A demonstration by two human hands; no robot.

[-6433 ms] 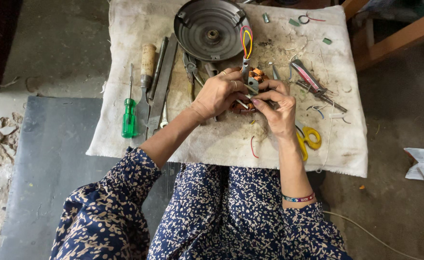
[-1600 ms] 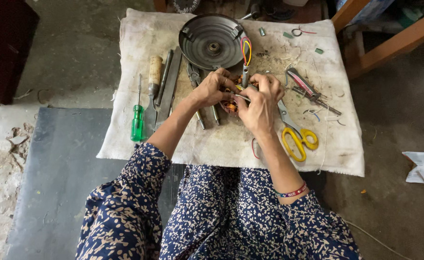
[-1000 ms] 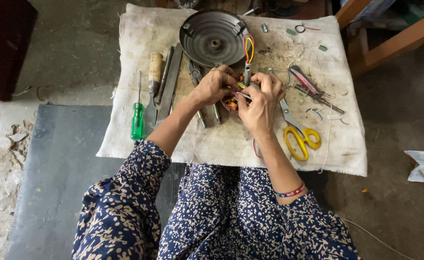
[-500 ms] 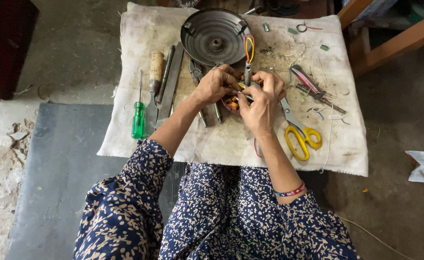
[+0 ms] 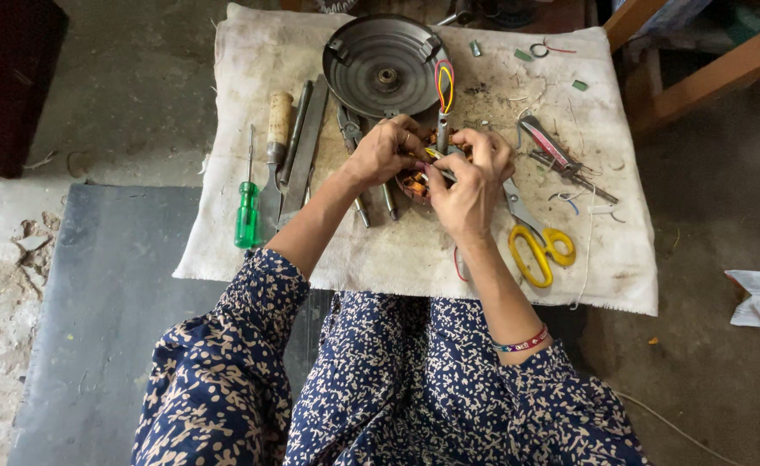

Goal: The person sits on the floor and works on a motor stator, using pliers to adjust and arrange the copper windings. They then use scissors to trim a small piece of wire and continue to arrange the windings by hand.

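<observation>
Hands met over a copper-wound coil [image 5: 414,179] at the middle of the cloth-covered table [image 5: 250,86]: the left hand [image 5: 384,151] gripped its edge, the right hand [image 5: 466,177] pinched a thin wire there. Winding work looked unfinished; scissors [image 5: 535,237] and screwdriver [image 5: 247,207] lay untouched.

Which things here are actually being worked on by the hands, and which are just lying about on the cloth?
In hand:
left hand and right hand, both closed on the copper-wound coil piece between them.

Lying about:
green screwdriver
cork-handled tool
flat metal file
round metal dish
yellow scissors
pink-handled pliers
all on the white cloth.
</observation>
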